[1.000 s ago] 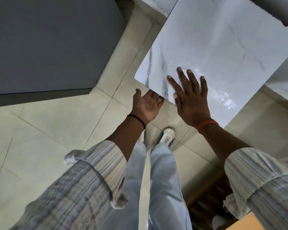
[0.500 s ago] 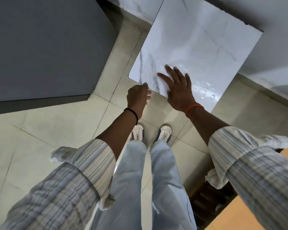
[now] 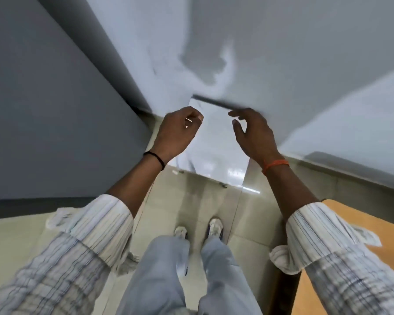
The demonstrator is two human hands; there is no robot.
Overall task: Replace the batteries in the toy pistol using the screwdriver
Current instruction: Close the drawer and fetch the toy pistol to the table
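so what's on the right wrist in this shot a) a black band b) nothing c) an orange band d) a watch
c, an orange band circles the wrist of the right hand, while the thin black band sits on the wrist of the left hand.

Soft, even, cool light fills the scene. Motion blur smears the hands, the striped sleeves (image 3: 96,237) and the shoes (image 3: 215,228). A bright glare patch sits on the glossy white slab (image 3: 214,153), and the wide lens bends the wall lines at the edges.
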